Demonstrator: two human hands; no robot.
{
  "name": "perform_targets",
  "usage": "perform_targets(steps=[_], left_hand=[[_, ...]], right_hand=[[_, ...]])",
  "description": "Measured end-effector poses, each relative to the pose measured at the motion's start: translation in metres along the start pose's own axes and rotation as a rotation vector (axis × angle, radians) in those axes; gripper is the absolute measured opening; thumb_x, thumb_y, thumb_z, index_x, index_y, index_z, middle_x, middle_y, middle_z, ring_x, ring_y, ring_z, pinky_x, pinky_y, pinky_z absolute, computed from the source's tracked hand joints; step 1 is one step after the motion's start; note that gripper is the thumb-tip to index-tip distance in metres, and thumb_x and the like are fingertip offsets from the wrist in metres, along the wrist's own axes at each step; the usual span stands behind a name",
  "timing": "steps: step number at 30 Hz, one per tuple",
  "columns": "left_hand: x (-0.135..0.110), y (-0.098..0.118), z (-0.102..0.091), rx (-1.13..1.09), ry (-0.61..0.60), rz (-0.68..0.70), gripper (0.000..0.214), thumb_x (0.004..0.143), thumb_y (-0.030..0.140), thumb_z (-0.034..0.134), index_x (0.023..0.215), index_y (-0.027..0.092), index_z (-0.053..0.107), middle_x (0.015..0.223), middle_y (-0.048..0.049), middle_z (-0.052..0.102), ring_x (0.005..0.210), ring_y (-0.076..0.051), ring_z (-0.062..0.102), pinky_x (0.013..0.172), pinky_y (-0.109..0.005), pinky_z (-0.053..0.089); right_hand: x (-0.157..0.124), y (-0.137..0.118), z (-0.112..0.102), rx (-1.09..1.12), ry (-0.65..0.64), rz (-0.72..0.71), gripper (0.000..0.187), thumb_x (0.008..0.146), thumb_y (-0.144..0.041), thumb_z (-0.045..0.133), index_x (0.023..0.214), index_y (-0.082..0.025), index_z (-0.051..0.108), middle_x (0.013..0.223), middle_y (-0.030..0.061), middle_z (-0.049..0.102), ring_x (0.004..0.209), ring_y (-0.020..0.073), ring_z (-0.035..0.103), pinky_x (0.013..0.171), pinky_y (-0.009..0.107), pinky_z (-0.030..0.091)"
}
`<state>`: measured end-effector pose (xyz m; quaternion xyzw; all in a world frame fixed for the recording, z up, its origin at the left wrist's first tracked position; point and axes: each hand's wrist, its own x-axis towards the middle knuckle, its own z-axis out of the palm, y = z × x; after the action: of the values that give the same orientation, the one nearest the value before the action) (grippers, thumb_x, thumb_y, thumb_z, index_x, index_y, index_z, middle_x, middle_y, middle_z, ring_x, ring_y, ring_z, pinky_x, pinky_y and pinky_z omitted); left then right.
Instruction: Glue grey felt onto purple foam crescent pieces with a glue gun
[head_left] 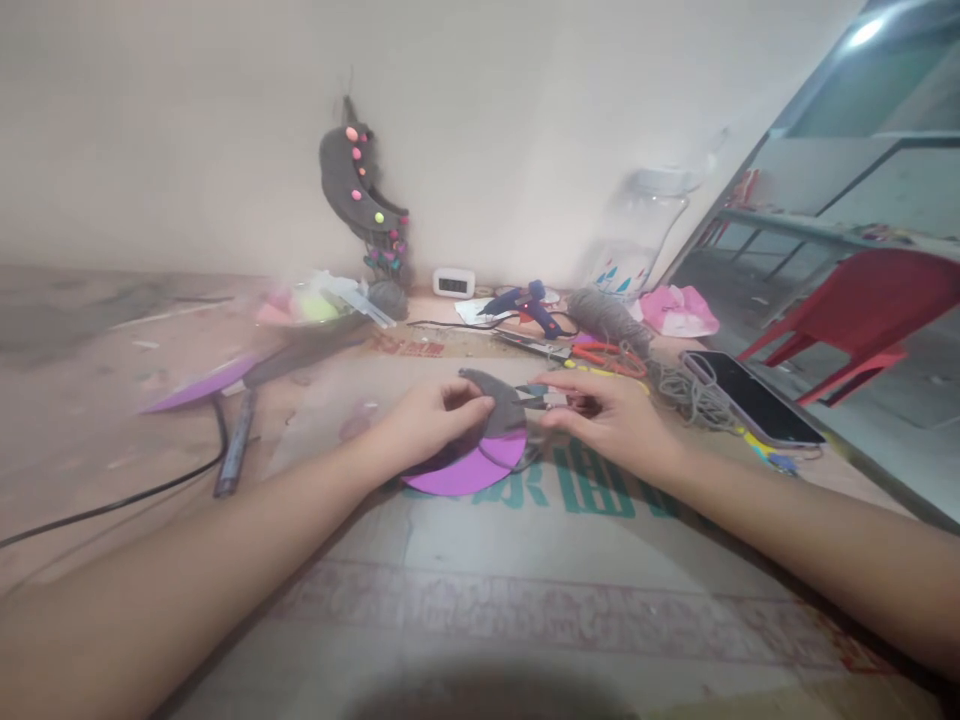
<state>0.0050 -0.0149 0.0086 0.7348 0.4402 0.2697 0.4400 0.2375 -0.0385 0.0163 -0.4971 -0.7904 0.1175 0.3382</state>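
Observation:
My left hand [431,418] is closed on a grey crescent-shaped piece [501,405] wrapped in grey yarn, held just above a purple foam half-disc [469,468] on the cardboard. My right hand [611,415] is closed round small scissors [541,399] whose blades point left and touch the grey piece. Both forearms reach in from the bottom corners.
Flat cardboard [525,560] covers the work surface. Behind the hands lie orange-handled scissors [600,355], a blue glue gun [529,305], a skein of grey yarn [611,320], a phone [754,398], a small clock [454,283] and a decorated grey crescent [358,190] against the wall. A black cable [150,490] crosses the left; a red chair [862,310] stands at the right.

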Motion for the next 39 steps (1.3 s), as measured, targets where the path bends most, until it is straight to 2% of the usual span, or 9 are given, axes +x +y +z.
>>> perform_targets(steps=[5,10,12,14,16,22,29,35,39], left_hand=[[0.001,-0.004,0.000,0.061,0.004,0.014,0.034,0.082,0.049,0.050,0.071,0.018,0.061,0.065,-0.0003,0.061,0.058,-0.013,0.053,0.056,-0.024,0.038],[0.001,-0.005,-0.001,0.082,0.004,0.019,0.034,0.082,0.048,0.049,0.072,0.018,0.062,0.067,-0.0021,0.064,0.059,-0.014,0.054,0.055,-0.025,0.038],[0.001,-0.004,-0.001,0.088,0.010,0.035,0.034,0.081,0.048,0.049,0.071,0.019,0.063,0.067,-0.0023,0.064,0.059,-0.014,0.054,0.055,-0.026,0.038],[0.000,-0.002,-0.001,0.090,0.004,0.044,0.033,0.081,0.047,0.049,0.071,0.018,0.062,0.066,-0.0023,0.063,0.059,-0.014,0.054,0.054,-0.025,0.037],[-0.001,0.000,-0.001,0.087,-0.011,0.034,0.033,0.081,0.047,0.049,0.070,0.018,0.061,0.064,-0.0021,0.062,0.058,-0.014,0.053,0.052,-0.024,0.036],[-0.003,0.006,-0.002,0.089,-0.025,-0.020,0.034,0.080,0.049,0.049,0.072,0.018,0.060,0.063,-0.0003,0.059,0.056,-0.012,0.051,0.051,-0.023,0.035],[-0.003,0.007,-0.002,0.115,-0.027,-0.013,0.034,0.081,0.049,0.049,0.073,0.018,0.061,0.062,0.0013,0.056,0.056,-0.011,0.048,0.051,-0.023,0.033],[-0.002,0.007,-0.002,0.131,-0.036,0.051,0.031,0.081,0.045,0.050,0.072,0.017,0.062,0.067,0.0002,0.060,0.064,-0.013,0.052,0.059,-0.024,0.037],[-0.002,0.006,-0.002,0.142,-0.044,0.060,0.032,0.082,0.046,0.049,0.072,0.018,0.061,0.065,0.0005,0.058,0.062,-0.013,0.050,0.057,-0.024,0.036]], right_hand=[[0.000,-0.004,0.005,0.046,-0.029,-0.016,0.042,0.076,-0.049,0.066,0.108,-0.022,0.070,0.061,-0.0014,0.056,0.052,0.0108,0.041,0.052,0.024,0.035],[0.002,0.000,0.005,-0.102,-0.029,-0.048,0.036,0.085,-0.049,0.054,0.087,-0.016,0.070,0.064,0.0019,0.058,0.056,0.0130,0.048,0.054,0.025,0.035],[0.003,0.001,0.005,-0.157,-0.032,-0.113,0.036,0.088,-0.047,0.050,0.096,-0.016,0.069,0.073,0.0043,0.063,0.063,0.0148,0.053,0.059,0.026,0.038],[0.003,0.002,0.005,-0.216,-0.025,-0.198,0.038,0.091,-0.043,0.048,0.114,-0.017,0.064,0.087,0.0067,0.066,0.074,0.0166,0.057,0.067,0.026,0.041],[0.003,0.003,0.004,-0.317,-0.020,-0.291,0.041,0.092,-0.042,0.045,0.125,-0.019,0.058,0.090,0.0072,0.066,0.078,0.0173,0.057,0.069,0.027,0.041],[0.004,0.004,0.001,-0.554,0.039,-0.521,0.038,0.094,-0.041,0.043,0.114,-0.019,0.066,0.068,0.0031,0.056,0.064,0.0143,0.050,0.059,0.025,0.034],[0.005,0.003,0.002,-0.577,0.068,-0.538,0.037,0.094,-0.040,0.043,0.113,-0.018,0.067,0.068,0.0031,0.057,0.066,0.0146,0.050,0.059,0.025,0.034],[0.004,0.005,0.004,-0.587,0.025,-0.524,0.038,0.094,-0.041,0.042,0.116,-0.020,0.065,0.070,0.0033,0.057,0.066,0.0147,0.049,0.060,0.026,0.033],[0.005,0.005,0.004,-0.562,0.021,-0.520,0.038,0.095,-0.041,0.041,0.116,-0.020,0.065,0.069,0.0034,0.057,0.066,0.0147,0.049,0.059,0.026,0.032]])
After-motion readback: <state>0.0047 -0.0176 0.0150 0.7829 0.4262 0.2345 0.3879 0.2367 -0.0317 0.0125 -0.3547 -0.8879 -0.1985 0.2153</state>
